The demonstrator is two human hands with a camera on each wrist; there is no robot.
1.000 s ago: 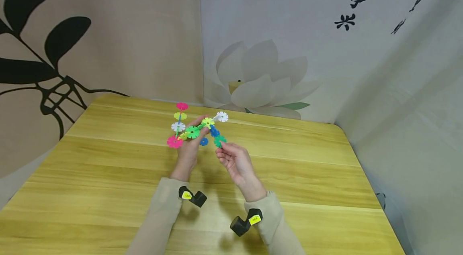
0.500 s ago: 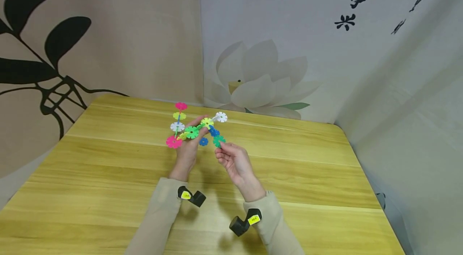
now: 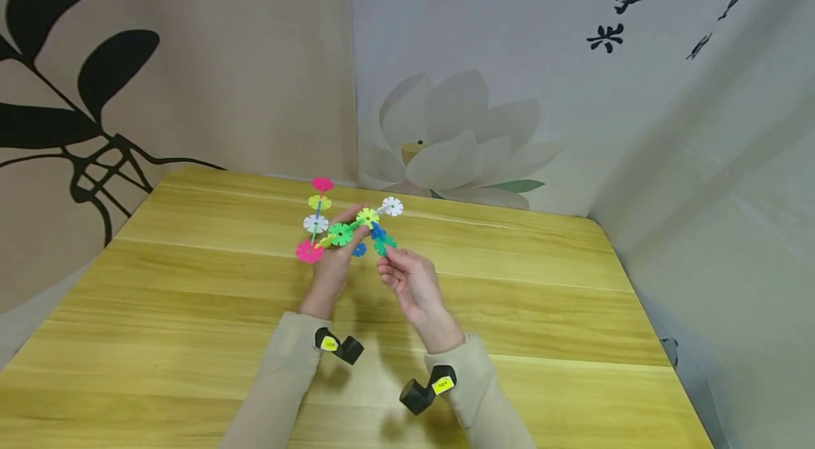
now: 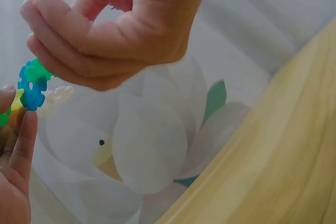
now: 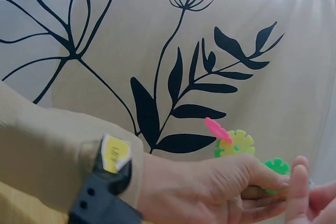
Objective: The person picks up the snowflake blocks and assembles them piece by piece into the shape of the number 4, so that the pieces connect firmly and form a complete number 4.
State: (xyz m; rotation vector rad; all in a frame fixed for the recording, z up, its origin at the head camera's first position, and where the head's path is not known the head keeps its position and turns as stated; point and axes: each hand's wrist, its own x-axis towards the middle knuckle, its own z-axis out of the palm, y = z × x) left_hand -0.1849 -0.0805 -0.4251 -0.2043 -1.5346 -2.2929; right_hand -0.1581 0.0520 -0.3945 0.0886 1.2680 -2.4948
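Observation:
In the head view, a chain of joined plastic snowflake discs is held up over the table. Its left branch has a pink disc (image 3: pixel 309 252), a white disc (image 3: pixel 315 223) and a yellow disc (image 3: pixel 320 202). My left hand (image 3: pixel 331 272) grips the middle, near a green disc (image 3: pixel 340 234) and a yellow-green disc (image 3: pixel 367 218). My right hand (image 3: pixel 415 288) pinches a teal-green disc (image 3: pixel 384 244) between thumb and fingers. That disc meets a blue disc (image 4: pixel 31 88); how deep their slots sit cannot be made out. In the right wrist view, hands partly hide the discs.
A wooden table (image 3: pixel 191 336) lies beneath both hands. Behind it hangs a printed backdrop (image 3: pixel 471 138) with a lotus. Black cameras (image 3: pixel 417 396) are strapped at both sleeves.
My right hand has shifted slightly left and up, bringing the teal-green disc closer against the blue disc. The left hand and its branch of discs have moved only slightly.

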